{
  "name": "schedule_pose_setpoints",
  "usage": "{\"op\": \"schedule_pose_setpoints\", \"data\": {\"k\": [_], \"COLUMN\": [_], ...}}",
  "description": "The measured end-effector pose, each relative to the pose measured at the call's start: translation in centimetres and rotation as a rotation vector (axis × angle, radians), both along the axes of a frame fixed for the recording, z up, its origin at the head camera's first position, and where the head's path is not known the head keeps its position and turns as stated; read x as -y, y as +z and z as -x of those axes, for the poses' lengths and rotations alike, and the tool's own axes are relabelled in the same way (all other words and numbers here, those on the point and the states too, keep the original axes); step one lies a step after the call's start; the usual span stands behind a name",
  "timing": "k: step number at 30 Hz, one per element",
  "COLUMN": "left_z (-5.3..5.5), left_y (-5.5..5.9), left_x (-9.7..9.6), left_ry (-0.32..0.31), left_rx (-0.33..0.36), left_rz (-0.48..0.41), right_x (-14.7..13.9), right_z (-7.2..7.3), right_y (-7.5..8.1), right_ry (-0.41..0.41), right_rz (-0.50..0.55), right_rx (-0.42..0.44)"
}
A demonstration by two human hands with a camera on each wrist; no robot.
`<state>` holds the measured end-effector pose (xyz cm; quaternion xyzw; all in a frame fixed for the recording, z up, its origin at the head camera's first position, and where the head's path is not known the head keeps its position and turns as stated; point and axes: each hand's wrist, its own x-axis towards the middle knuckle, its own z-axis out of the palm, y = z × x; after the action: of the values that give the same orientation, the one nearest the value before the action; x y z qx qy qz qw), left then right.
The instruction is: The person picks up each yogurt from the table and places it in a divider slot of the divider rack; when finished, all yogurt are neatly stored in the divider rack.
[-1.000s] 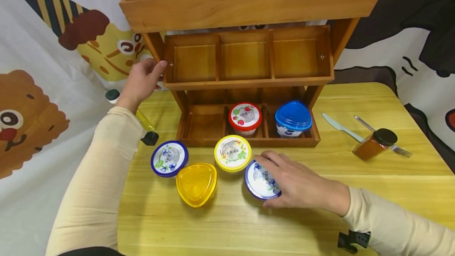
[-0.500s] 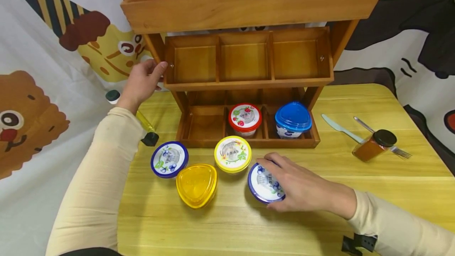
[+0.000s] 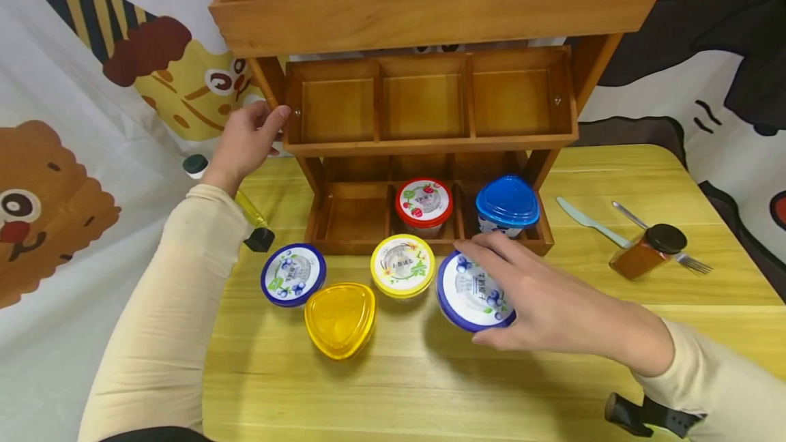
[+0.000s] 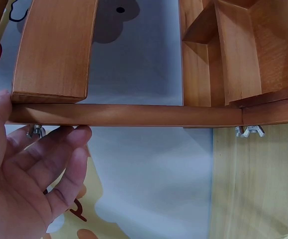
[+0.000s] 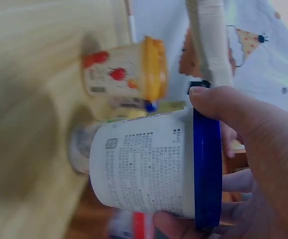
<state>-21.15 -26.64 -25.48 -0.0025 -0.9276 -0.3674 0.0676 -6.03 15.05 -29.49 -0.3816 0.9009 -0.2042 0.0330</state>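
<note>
In the head view, holds a blueberry tub [image 3: 469,285] in the curled grip of the right hand [image 3: 546,302], raised above the desk [image 3: 393,394] in front of the right half of the wooden rack [image 3: 430,13]. Clasps the rack's left side post [image 3: 267,84] at the middle tier with the left hand [image 3: 245,142]. Inside the rack's bottom tier, a red-lidded berry tub [image 3: 424,203] in the middle compartment and a blue-lidded tub [image 3: 507,203] in the right one. Before the rack, from left to right, a second blueberry-print tub [image 3: 293,275], a triangular amber-lidded tub [image 3: 340,319] and a round yellow-lidded tub [image 3: 402,264]. Left of the rack, a yellow bottle [image 3: 250,209], partly behind the sleeve [image 3: 166,299]; right of it, a table knife [image 3: 586,217] and a fork [image 3: 692,262], partly covered by a black-lidded jar [image 3: 638,259]. In the left wrist view, pinches the post narrowly between thumb and loosely bent fingers, beside a wing nut [image 4: 36,131]. In the right wrist view, spans the held tub's dark blue lid [image 5: 207,169] and white printed wall with thumb and fingers.
</note>
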Motion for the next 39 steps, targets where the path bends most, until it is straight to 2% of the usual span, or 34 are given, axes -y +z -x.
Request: {"op": "schedule_pose_setpoints", "data": {"k": [7, 10, 15, 20, 28, 39], "left_z": [0.1, 0.0, 0.0, 0.1, 0.2, 0.1], "left_y": [0.0, 0.0, 0.1, 0.2, 0.2, 0.0], "left_x": [0.2, 0.2, 0.2, 0.2, 0.0, -0.1], "left_ry": [0.0, 0.002, 0.005, 0.01, 0.011, 0.009], "left_rx": [-0.004, -0.002, 0.003, 0.002, 0.004, -0.013], "left_rz": [0.003, 0.008, 0.009, 0.007, 0.008, 0.003], "right_x": [0.9, 1.8, 3.5, 5.3, 7.5, 10.1], "right_z": [2.2, 3.4, 5.0, 6.5, 8.6, 10.2], "right_y": [2.4, 2.8, 3.0, 3.0, 1.9, 1.1], "right_ry": [-0.01, -0.006, 0.01, 0.032, 0.096, 0.131], "right_rz": [0.097, 0.147, 0.179, 0.177, 0.175, 0.135], "right_rx": [-0.125, -0.149, -0.138, -0.143, -0.138, -0.067]}}
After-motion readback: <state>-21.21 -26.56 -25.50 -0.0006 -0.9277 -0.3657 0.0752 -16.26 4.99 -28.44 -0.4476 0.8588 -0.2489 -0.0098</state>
